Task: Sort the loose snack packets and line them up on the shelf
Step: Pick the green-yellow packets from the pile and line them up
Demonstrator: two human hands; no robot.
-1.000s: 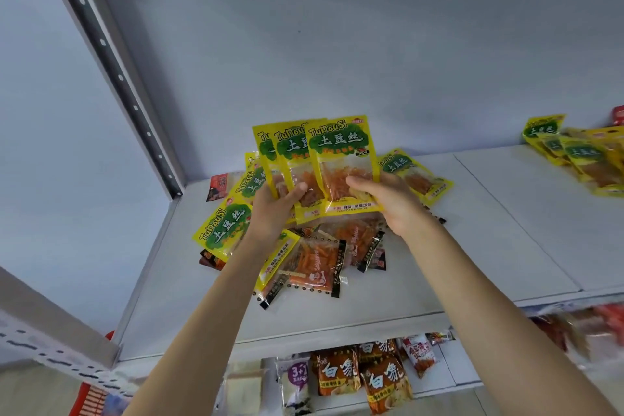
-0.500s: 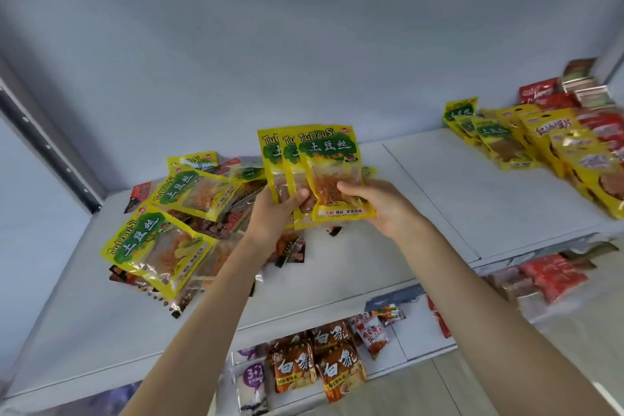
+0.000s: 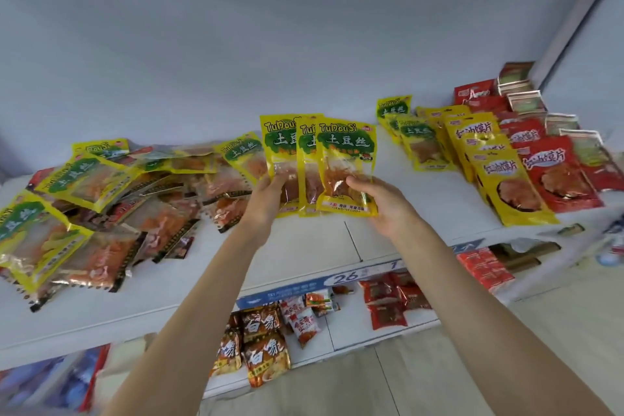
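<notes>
Pile (image 3: pixel 101 206) of loose packets lies left of the fingers on the shelf (image 3: pixel 304 246). Left hand (image 3: pixel 266 199) and right hand (image 3: pixel 381 203) each pinch the lower edge of a fan of three packets (image 3: pixel 344 159), held upright above the shelf. Judged light, floppy, slick film; grip low seams firmly. Sorted rows (image 3: pixel 489 159) lie right.

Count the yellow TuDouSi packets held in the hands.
3, fanned upright: left packet in the left hand, middle packet between, front packet in the right hand. More may hide behind.
</notes>
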